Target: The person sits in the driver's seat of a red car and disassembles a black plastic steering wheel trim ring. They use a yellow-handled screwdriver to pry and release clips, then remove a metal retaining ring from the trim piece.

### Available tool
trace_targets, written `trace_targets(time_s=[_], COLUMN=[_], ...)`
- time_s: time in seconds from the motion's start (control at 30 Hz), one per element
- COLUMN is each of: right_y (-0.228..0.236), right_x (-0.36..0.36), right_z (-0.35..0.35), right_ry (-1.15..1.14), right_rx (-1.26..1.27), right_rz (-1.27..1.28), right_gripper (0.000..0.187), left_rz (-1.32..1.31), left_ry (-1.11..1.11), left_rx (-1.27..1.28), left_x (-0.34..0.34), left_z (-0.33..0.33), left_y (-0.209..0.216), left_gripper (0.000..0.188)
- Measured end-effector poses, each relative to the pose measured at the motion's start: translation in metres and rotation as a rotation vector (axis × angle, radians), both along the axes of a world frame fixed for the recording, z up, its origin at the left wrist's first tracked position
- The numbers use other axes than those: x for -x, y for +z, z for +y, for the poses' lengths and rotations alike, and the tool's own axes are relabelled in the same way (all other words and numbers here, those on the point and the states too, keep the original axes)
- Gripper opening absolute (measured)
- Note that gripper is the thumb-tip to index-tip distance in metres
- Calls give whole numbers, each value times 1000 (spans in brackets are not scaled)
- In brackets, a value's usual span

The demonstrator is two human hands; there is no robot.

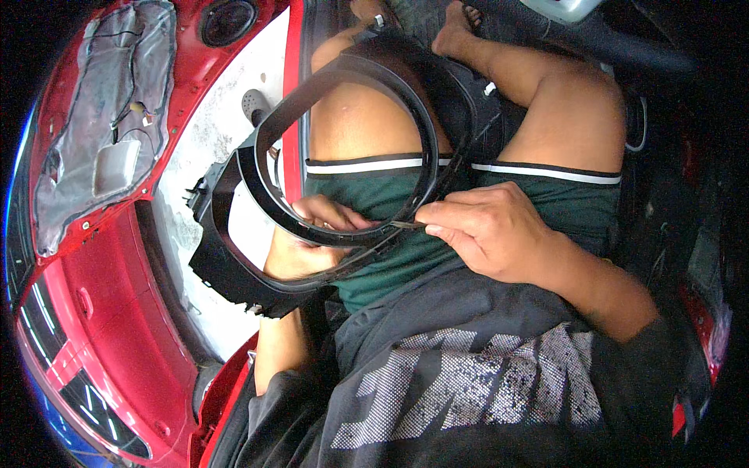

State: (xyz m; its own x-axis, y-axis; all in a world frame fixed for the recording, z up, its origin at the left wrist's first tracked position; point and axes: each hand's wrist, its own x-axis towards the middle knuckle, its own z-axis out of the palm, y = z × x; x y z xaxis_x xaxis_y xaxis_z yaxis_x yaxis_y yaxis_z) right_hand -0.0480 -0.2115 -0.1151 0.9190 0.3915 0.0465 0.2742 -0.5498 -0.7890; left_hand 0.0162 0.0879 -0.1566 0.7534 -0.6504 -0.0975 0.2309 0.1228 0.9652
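the black frame [261, 195] is spanning the lap [390, 273], probably light, stiff and brittle at the edge tabs [201, 198]; favour the ring. the left hand [326, 212] is bending behind it, grip unclear; the right hand [488, 234] is pinching a thin strip [404, 225].

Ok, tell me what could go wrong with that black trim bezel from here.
The thin strip pinched in the right hand could slip and mark the black trim bezel. The bezel's jagged left edge might chip or snap if knocked. The left hand seems to be its main support, so a loosened grip might let it drop.
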Motion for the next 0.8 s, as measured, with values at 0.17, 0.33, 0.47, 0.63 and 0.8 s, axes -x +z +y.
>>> trace_targets(time_s=[0.17,0.33,0.47,0.63,0.8], right_y=[27,19,14,26,29], right_x=[-14,-24,-24,-29,-25], right_z=[-14,-7,-1,1,1], right_ry=[-156,74,78,34,20], right_rx=[82,276,264,236,204], right_rz=[-259,-360,-411,-542,-546], right_gripper=[59,78,72,68,69], left_rz=[211,280,315,326,282], left_ry=[68,105,136,190,121], left_rx=[108,297,388,463,533], left_x=[1,-1,6,-2,-3], left_z=[5,-6,-16,-28,-29], left_y=[-2,5,15,38,34], left_gripper=[23,25,26,30,38])
